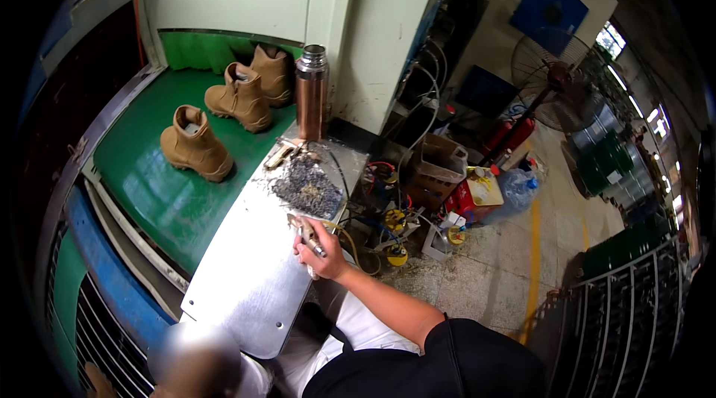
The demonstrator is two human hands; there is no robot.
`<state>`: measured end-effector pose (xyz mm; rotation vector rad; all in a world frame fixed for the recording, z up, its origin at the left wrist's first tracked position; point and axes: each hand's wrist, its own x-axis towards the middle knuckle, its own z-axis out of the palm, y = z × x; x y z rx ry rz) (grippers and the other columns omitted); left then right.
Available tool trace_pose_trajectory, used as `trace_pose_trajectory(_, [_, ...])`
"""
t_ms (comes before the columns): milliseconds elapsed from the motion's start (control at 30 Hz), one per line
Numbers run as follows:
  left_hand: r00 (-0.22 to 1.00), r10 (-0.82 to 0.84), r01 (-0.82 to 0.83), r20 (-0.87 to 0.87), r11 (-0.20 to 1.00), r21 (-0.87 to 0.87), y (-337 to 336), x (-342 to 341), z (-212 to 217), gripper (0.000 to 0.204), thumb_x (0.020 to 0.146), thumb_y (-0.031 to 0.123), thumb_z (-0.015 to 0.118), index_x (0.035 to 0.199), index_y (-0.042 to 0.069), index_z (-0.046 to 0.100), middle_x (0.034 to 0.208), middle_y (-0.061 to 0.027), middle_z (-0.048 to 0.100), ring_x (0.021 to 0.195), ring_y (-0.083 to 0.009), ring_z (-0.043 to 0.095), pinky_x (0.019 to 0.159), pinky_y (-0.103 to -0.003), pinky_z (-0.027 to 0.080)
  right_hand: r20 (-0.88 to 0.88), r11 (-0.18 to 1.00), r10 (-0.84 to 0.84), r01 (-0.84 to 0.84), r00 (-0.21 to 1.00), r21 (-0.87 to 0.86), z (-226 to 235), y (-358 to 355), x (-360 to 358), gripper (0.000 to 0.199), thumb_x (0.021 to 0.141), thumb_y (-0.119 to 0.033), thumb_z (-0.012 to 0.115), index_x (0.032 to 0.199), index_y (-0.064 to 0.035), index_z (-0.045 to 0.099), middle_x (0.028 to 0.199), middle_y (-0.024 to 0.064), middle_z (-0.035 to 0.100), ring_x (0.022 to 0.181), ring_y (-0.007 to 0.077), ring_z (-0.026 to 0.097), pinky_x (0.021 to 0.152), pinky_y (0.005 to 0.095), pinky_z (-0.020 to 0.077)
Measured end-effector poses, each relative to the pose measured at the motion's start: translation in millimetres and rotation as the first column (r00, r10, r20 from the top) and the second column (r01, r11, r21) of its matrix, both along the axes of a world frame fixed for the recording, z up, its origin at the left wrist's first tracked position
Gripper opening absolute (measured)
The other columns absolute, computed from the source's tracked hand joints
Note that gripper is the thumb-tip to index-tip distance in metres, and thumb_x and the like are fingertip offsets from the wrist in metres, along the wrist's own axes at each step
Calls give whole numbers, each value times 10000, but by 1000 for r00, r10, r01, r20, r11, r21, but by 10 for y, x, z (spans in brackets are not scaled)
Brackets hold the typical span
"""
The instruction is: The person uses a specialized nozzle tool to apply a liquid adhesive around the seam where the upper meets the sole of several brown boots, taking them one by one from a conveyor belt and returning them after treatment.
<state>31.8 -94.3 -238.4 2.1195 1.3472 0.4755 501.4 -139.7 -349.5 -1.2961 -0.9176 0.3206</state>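
My right hand (326, 252) is wrapped round a small metal hand tool (309, 237) with a cylindrical end; its exact kind does not show clearly. A thin yellowish hose (350, 237) runs close by the hand. The hand is over the right edge of a shiny metal worktop (246, 249), just in front of a heap of dark grey scraps (306, 185). My left hand cannot be made out; a blurred brownish patch covers the lower left. Three tan boots (195, 146) stand on the green surface left of the worktop.
A copper-coloured flask (311, 96), uncapped, stands behind the scraps. On the floor to the right are a cardboard box (436, 167), a red container (477, 193), a clear plastic bottle (518, 187) and tangled hoses. A pedestal fan (556, 77) and green drums (603, 163) stand farther off.
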Motion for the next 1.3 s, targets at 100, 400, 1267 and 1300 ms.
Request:
trace_pose_trajectory(100, [984, -7, 57, -177, 958, 282, -236, 41, -174, 369, 760, 259, 846, 1027, 59, 687, 866, -103, 707, 724, -243, 696, 639, -337, 569, -35, 999, 14, -15, 999, -32, 32, 17, -20, 523, 875, -118, 596, 1356, 3, 428, 857, 73, 663, 735, 138, 653, 692, 291, 533])
trace_pose_trajectory(400, [766, -171, 478, -620, 796, 371, 499, 1467, 284, 345, 765, 213, 707, 1036, 4, 662, 1021, -250, 641, 894, -295, 639, 809, -437, 516, -49, 999, 8, -11, 999, -50, -39, 1, 3, 525, 866, -149, 618, 1350, -37, 449, 836, 65, 668, 718, 164, 663, 686, 310, 527])
trace_pose_trajectory(1267, [772, -237, -1, 590, 927, 374, 998, 763, 807, 612, 712, 410, 812, 1121, 1, 612, 1043, -116, 636, 962, -211, 622, 863, -322, 491, -6, 759, 650, -649, 760, 55, 1259, -29, -1212, 401, 830, 38, 563, 1229, 63, 537, 672, 97, 645, 618, 154, 656, 602, 270, 519])
trace_pose_trajectory(1300, [775, -306, 70, 553, 911, 407, 1033, 747, 831, 601, 711, 372, 838, 1127, -1, 616, 1028, -114, 647, 948, -207, 634, 845, -310, 500, 3, 728, 682, -680, 731, 90, 1406, 20, -1285, 401, 817, 44, 567, 1215, 81, 537, 635, 91, 634, 614, 158, 661, 606, 270, 526])
